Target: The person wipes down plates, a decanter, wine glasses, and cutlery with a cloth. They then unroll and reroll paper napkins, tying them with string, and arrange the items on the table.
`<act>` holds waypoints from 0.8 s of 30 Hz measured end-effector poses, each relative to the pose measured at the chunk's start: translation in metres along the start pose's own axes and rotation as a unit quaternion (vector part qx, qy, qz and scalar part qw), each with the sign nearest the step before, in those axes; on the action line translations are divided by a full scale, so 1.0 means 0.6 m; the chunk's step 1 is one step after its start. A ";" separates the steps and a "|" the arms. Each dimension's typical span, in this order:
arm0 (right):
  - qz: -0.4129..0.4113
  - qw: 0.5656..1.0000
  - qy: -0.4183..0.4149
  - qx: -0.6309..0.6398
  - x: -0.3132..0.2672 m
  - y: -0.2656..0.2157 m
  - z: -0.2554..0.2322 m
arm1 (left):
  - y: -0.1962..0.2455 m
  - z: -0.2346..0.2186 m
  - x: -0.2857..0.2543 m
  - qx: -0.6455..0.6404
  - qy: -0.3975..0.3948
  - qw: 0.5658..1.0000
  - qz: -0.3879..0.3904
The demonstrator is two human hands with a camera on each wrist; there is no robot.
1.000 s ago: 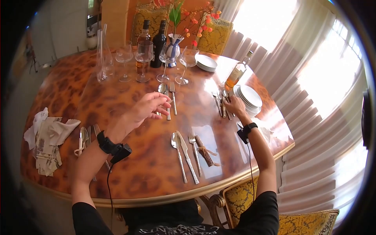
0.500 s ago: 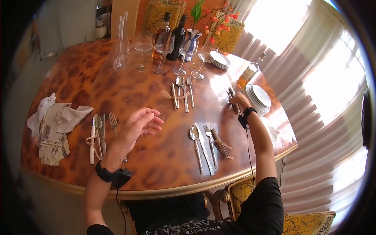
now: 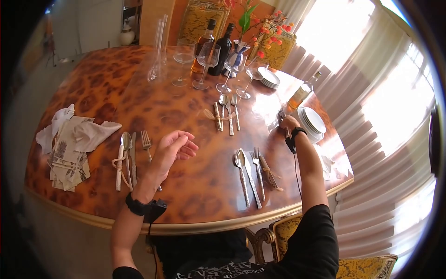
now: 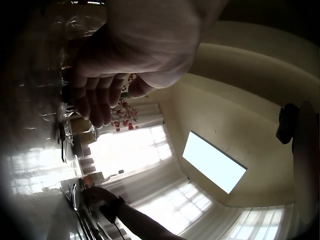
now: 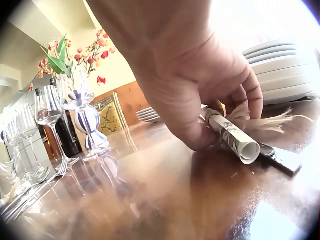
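Observation:
At the table's right side my right hand (image 3: 291, 123) grips a rolled paper (image 5: 232, 134) tied with a pale ribbon (image 5: 275, 121). Thumb and fingers curl round the roll from above, close over the table. Beside it, a flat metal cutlery handle (image 5: 284, 160) sticks out from under the hand; the rest of that cutlery is mostly hidden. My left hand (image 3: 173, 151) hovers over the table with fingers loosely bent and nothing in them. Its nearest things are a fork (image 3: 146, 142) and a ribbon-tied white roll (image 3: 120, 168) with a spoon and knife.
Stacked white plates (image 3: 312, 120) stand just beyond my right hand, with a liquor bottle (image 3: 301, 95) behind. Tall wine glasses (image 3: 208, 56), bottles and a vase (image 3: 237, 58) occupy the back. Cutlery sets lie mid-table and near the front edge; crumpled cloths (image 3: 95, 135) lie left.
My left hand has drawn back from over the mid-table cutlery toward me. The right hand stays at the right-hand cutlery, its fingers round the roll. The head view has shifted left.

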State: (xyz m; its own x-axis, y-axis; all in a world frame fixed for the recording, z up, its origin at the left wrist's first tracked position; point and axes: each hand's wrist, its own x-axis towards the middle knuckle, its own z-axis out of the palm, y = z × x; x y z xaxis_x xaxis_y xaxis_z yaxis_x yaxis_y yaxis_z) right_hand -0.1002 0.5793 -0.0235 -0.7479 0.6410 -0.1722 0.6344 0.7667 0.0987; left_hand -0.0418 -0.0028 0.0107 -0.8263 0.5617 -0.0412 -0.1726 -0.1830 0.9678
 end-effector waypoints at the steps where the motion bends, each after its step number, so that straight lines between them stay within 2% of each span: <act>1: -0.001 1.000 0.000 0.001 -0.004 -0.003 -0.005 | -0.001 -0.002 -0.001 0.001 0.000 1.000 0.004; 6: -0.022 0.996 -0.016 0.086 0.003 0.020 0.005 | -0.004 -0.008 -0.006 0.011 0.012 1.000 -0.004; 11: -0.004 0.992 -0.034 0.118 -0.054 -0.001 -0.021 | -0.008 -0.010 -0.006 0.018 0.003 1.000 -0.004; 13: -0.068 0.991 0.021 0.111 -0.048 0.005 -0.008 | -0.007 -0.008 -0.007 0.026 0.011 1.000 -0.008; 15: -0.072 0.996 0.035 0.026 -0.010 0.004 0.010 | -0.009 -0.008 -0.007 0.024 0.004 1.000 -0.014; 16: -0.125 0.990 0.063 0.033 0.063 0.048 0.055 | -0.010 -0.008 -0.007 0.019 0.001 1.000 -0.018; 19: -0.086 0.994 0.050 0.048 0.017 0.023 0.036 | -0.016 -0.011 -0.004 0.019 -0.001 1.000 -0.024; 20: -0.029 0.994 0.000 0.102 -0.017 0.005 0.014 | -0.016 -0.012 -0.003 0.022 -0.003 0.999 -0.029; 23: -0.012 0.994 0.003 0.104 -0.079 -0.021 -0.013 | -0.017 -0.011 -0.004 0.024 -0.004 0.999 -0.027; 24: -0.084 0.993 0.064 0.057 -0.072 -0.016 -0.001 | -0.015 -0.010 -0.006 0.023 -0.002 0.999 -0.025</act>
State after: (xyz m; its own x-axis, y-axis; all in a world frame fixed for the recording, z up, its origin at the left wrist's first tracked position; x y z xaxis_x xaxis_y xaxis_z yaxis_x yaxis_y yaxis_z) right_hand -0.0739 0.5444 -0.0163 -0.8590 0.5094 -0.0507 0.5112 0.8588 -0.0328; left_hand -0.0407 -0.0079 0.0006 -0.8150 0.5725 -0.0898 -0.1900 -0.1176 0.9747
